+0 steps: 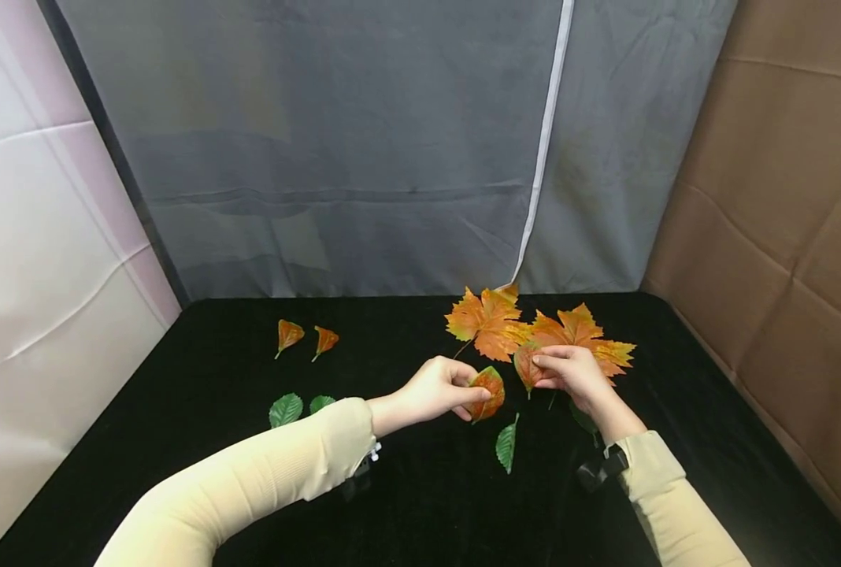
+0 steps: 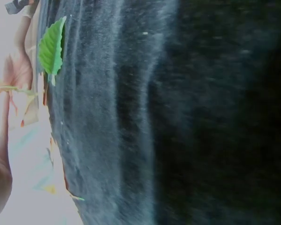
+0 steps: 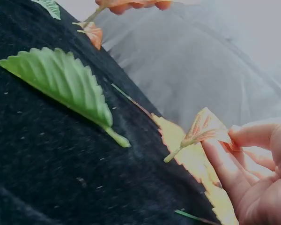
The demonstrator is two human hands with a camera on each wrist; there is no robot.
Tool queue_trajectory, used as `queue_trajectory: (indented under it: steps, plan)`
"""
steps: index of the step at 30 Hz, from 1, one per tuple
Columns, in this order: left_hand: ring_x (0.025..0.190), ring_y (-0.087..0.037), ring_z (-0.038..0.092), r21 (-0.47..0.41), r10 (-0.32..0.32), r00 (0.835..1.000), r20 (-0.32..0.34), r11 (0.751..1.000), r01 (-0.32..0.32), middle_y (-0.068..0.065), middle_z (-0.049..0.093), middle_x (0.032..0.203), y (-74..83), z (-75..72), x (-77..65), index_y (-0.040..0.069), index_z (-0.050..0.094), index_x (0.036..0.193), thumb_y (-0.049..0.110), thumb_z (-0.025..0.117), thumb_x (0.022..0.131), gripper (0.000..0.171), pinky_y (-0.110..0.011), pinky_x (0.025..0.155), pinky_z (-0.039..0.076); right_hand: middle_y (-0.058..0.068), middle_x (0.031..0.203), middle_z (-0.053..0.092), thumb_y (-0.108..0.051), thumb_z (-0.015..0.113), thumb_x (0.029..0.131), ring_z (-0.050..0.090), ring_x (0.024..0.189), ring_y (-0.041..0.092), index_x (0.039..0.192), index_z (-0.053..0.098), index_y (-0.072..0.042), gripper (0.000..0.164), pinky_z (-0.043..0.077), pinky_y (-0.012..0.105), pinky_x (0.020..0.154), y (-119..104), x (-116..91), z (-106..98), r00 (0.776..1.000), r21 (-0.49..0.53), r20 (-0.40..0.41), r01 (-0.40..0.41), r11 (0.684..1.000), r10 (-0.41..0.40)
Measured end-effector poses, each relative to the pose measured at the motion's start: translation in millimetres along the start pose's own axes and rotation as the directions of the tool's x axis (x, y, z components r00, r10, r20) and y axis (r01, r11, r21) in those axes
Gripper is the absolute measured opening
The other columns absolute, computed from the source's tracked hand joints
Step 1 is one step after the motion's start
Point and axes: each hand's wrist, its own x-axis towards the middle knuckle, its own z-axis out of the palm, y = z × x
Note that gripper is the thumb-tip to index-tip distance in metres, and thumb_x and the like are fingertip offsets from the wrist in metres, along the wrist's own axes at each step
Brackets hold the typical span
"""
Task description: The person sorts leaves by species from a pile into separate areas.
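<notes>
1. Left orange leaf point(image 1: 489, 393), red-orange with a green edge: raised over the black table point(image 1: 420, 512), right of center, in the left hand point(image 1: 438, 390).
2. Left hand: pinched nearly closed on that leaf at its left edge, thumb on the near face. Left wrist view is washed out; finger detail can't be read there.
3. Right orange leaf point(image 1: 527, 367): up in the right hand point(image 1: 575, 374), just right of the left one, the two apart. Stem points down.
4. Right hand: thumb and index finger nearly together, pinching the leaf by its edge; right wrist view confirms.
5. Two orange-yellow maple leaves at the back right: left maple leaf point(image 1: 490, 321) by the table's far edge, right maple leaf point(image 1: 583, 335) beside it, behind the right hand. Can't tell if the held leaf touches either.
6. Near green leaf point(image 1: 506, 446) lies below the hands. Another, the dark green leaf point(image 1: 583, 417), is partly hidden by the right hand or wrist.
7. Left side of table: two small orange leaves point(image 1: 290, 335) at the back, two green leaves point(image 1: 286, 409) nearer, one partly behind the left sleeve point(image 1: 272, 461).
8. Backdrop: grey curtain point(image 1: 357, 157) with a white strip point(image 1: 550, 110).
</notes>
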Motion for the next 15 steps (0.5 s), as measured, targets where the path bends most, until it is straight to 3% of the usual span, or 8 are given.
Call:
queue_trajectory:
  steps: [7,11,15]
  plan:
    - [0.056,-0.017,0.066,-0.04,-0.096,0.994,-0.044,0.995,0.094,-0.008,0.069,0.07,-9.5,-11.9,-13.9,-0.006,0.069,0.085,0.008,0.071,0.088,0.015,-0.039,0.059,0.057,0.003,0.084,0.064,0.001,0.059,0.093,0.063,0.062,0.009,0.129,0.047,0.019,0.041,0.056,0.027,0.061,11.5,2.4,3.9,0.997,-0.002,-0.007,-0.071,0.997,0.071]
    - [0.055,-0.014,0.065,-0.05,-0.128,0.99,-0.064,0.991,0.125,-0.007,0.069,0.071,-12.5,-21.2,-21.8,-0.006,0.068,0.085,0.008,0.071,0.088,0.015,-0.038,0.059,0.057,0.002,0.092,0.062,-0.001,0.059,0.094,0.063,0.062,0.009,0.134,0.047,0.014,0.044,0.056,0.027,0.061,17.5,3.8,4.8,0.998,-0.011,-0.036,-0.048,0.999,0.048]
    - [0.054,-0.014,0.064,-0.022,-0.146,0.986,-0.086,0.989,0.144,-0.006,0.068,0.07,-14.3,-30.7,-28.4,-0.006,0.068,0.084,0.008,0.07,0.088,0.015,-0.04,0.06,0.057,0.001,0.093,0.065,-0.001,0.059,0.094,0.064,0.062,0.009,0.129,0.051,0.017,0.04,0.056,0.026,0.061,22.3,4.1,4.8,0.998,-0.027,-0.06,-0.009,1.0,0.007]
